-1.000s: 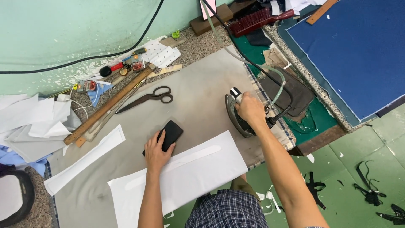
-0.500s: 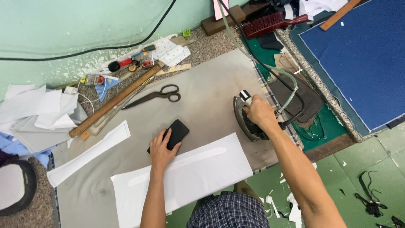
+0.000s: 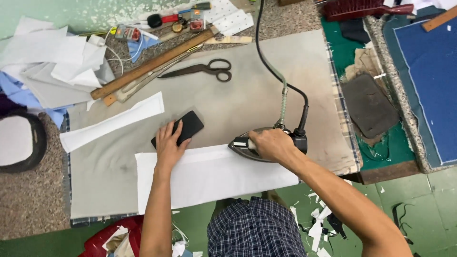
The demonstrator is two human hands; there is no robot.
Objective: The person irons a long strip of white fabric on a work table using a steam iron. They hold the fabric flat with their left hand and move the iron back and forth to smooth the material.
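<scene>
Fingers of my right hand (image 3: pixel 267 144) are wrapped tight round the handle of the iron (image 3: pixel 266 143), so that grip is closed on it; the iron's dark soleplate sits flat on the upper edge of the white fabric piece (image 3: pixel 209 175), its pointed nose aimed toward my left hand (image 3: pixel 168 143). That left hand lies flat, fingers spread, palm on the fabric's top edge and fingertips resting on a black phone (image 3: pixel 181 129) just above it; it presses down and clasps nothing. The fabric is a long, smooth white rectangle running along the near edge of the tabletop (image 3: pixel 247 90), its lower side right at that edge, above my checked shirt. From the iron's rear a black cord and a pale hose (image 3: pixel 283 97) rise together across the grey, faintly stained pressing cloth. Open room lies above the iron, bare cloth up to the dark scissors (image 3: pixel 202 70). Left of the phone a narrow white strip (image 3: pixel 114 122) lies slantwise, and beyond it a long wooden ruler (image 3: pixel 152 63) beside a heap of white paper pieces (image 3: pixel 52 57). To the right, past the cloth's checked border, a dark worn pad (image 3: pixel 370 105) rests on green fabric, well apart from the iron.
</scene>
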